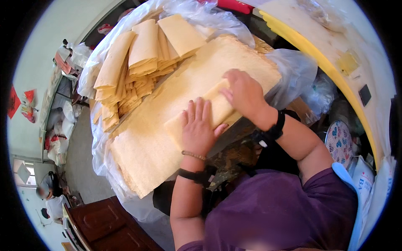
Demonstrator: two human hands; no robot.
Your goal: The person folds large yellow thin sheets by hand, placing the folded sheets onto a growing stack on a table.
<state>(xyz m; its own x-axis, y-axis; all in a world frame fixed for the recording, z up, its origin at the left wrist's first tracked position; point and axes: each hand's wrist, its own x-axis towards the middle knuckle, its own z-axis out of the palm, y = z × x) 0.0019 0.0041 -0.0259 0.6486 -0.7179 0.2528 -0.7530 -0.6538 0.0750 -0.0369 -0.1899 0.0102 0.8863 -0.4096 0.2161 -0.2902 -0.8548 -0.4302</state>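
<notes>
A broad stack of thin yellow sheets (144, 157) with ragged edges lies before me; whether they are bean curd or coarse paper I cannot tell. A folded sheet (216, 94) forms a narrow strip along the stack's near edge. My left hand (199, 128) presses flat on this strip, fingers apart. At the strip's right end, my right hand (245, 92) bends over it, slightly blurred; whether its fingers pinch the sheet is unclear. Beyond the stack, folded bundles (143, 51) of the same sheets are heaped in overlapping layers.
Clear plastic sheeting (103, 157) surrounds the stack. A pale table (333, 40) with a yellow edge curves along the right, bearing a dark phone-like object (365, 95). Brown wooden furniture (106, 226) stands lower left. Two people (55, 200) are far off at left.
</notes>
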